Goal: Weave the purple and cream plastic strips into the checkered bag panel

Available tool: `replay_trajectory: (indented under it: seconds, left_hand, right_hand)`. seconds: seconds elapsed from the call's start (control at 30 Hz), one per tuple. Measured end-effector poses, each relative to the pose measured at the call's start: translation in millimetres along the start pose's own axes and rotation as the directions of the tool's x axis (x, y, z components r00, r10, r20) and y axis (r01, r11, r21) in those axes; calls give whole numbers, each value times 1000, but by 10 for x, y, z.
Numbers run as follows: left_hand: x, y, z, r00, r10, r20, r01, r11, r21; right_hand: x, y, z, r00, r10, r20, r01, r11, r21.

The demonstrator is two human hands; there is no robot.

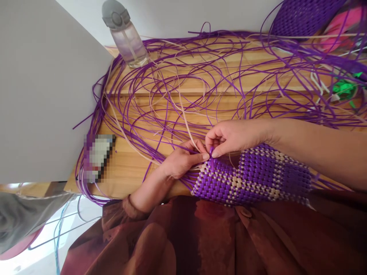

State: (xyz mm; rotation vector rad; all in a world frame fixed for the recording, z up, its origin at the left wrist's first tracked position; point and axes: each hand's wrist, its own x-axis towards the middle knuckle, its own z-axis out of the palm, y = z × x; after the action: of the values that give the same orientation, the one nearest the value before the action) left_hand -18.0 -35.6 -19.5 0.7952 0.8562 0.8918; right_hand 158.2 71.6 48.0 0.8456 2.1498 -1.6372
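Note:
A partly woven purple and cream piece lies at the table's near edge, against my lap. My right hand pinches a purple strip at the woven piece's left edge, fingers closed on it. Just to its left, my left hand is closed on the loose cream and purple strands where they leave the weave. Both hands touch at the fingertips. Long loose purple strands fan out across the wooden table.
A clear water bottle with a grey cap stands at the back left. A phone lies at the left edge. A woven purple piece and pink and green items sit at the back right. A grey wall is on the left.

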Motion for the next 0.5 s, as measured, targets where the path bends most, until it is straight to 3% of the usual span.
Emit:
replay_trajectory:
  seconds: [0.2,0.3,0.4,0.5]
  left_hand:
    - [-49,101,-29,999,4,48,-11,989,146]
    - [-63,133,-47,999,35,34,-44,949,312]
    - [-102,186,-64,989,144,19,-130,817,562]
    - [-163,273,-90,964,239,113,-245,648,721]
  right_hand:
    - [-33,11,-5,999,9,34,-6,997,-73]
    - [-30,28,24,999,43,3,-43,998,-39]
    - [-25,46,64,993,110,-39,-107,992,67]
    - [-27,65,89,988,148,-38,-139,974,182]
